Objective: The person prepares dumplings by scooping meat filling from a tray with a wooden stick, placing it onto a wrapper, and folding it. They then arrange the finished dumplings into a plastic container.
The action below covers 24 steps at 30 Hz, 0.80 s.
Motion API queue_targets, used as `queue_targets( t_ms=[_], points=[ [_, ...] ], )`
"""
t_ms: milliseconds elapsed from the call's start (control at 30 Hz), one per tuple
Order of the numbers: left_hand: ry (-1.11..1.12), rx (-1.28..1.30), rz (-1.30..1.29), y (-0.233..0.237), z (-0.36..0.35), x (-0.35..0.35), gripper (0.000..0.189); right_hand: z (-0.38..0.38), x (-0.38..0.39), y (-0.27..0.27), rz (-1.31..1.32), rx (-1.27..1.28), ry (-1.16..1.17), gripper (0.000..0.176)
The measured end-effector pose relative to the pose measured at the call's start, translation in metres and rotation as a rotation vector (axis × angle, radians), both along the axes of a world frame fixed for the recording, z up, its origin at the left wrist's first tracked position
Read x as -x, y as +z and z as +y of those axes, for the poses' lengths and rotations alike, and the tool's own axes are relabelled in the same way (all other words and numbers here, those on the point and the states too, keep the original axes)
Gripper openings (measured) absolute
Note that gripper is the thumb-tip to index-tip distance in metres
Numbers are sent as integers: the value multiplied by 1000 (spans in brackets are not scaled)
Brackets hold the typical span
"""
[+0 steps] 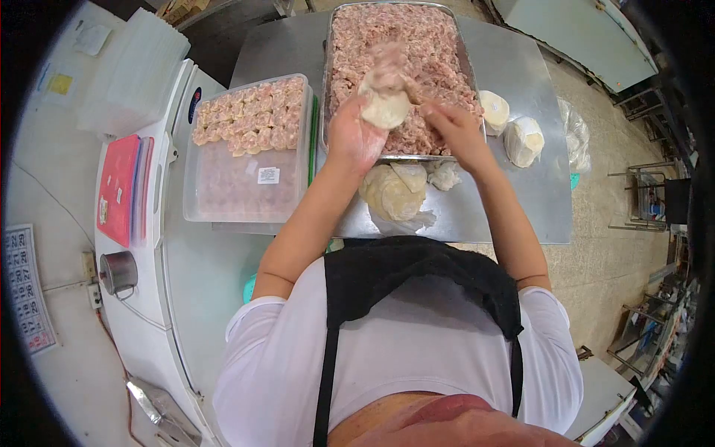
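My left hand (356, 135) holds a round, pale dough wrapper (385, 109) over the near left part of a metal tray (325, 82) full of minced meat (436, 52). Some meat, blurred, is at the wrapper's far edge. My right hand (453, 132) is closed just to the right, above the meat; what its fingers grip is too blurred to make out. Near the tray's front edge sits a stack of dough wrappers (395, 191) on plastic. Left of the tray, a plastic container (223, 179) holds rows of filled dumplings (249, 119).
Two pale wrapped stacks, one (494, 112) beside the tray and another (524, 141) farther right, stand on the metal table (514, 205). A crumpled scrap (445, 175) lies near the tray. Red and blue lids (119, 190) and a metal pot (118, 272) are at the left.
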<state>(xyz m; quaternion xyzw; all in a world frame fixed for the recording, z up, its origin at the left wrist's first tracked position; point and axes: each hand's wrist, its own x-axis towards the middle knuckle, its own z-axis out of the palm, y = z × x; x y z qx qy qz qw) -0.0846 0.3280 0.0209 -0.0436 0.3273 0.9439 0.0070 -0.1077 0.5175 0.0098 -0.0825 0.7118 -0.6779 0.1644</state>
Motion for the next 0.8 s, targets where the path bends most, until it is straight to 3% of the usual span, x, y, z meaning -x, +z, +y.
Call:
queue_targets(
  t_ms=[67,100,200,267,333,433,500,533,600,733,767,800],
  points=[
    [-7,-275,42,4,5,9,52,-2,-1,-12,483,-337,-22,30],
    [-11,-241,-10,6,4,9,61,4,-1,-8,485,-332,-18,30],
    [166,-328,-206,-11,9,15,63,35,4,22,736,-982,245,27],
    [173,-261,-125,-25,15,18,67,33,-3,28,773,-918,200,27],
    [265,-196,-244,-3,29,15,72,37,1,25,809,-858,148,27],
    [226,-150,-306,2,29,16,75,45,14,29,857,-885,337,25],
    [216,-147,-287,-1,29,18,74,52,4,59,918,-1157,353,23],
    [191,-145,-270,-2,31,20,73,50,2,58,917,-1154,347,23],
    [220,-188,-223,3,42,30,69,45,2,47,983,-895,226,22],
    [228,-234,-280,4,38,40,56,65,27,37,1003,-763,298,25],
    [-11,-555,-136,-28,7,51,52,72,35,34,1037,-568,243,28],
    [-13,-546,-136,-20,11,49,52,77,37,39,1038,-561,236,28]
  ],
)
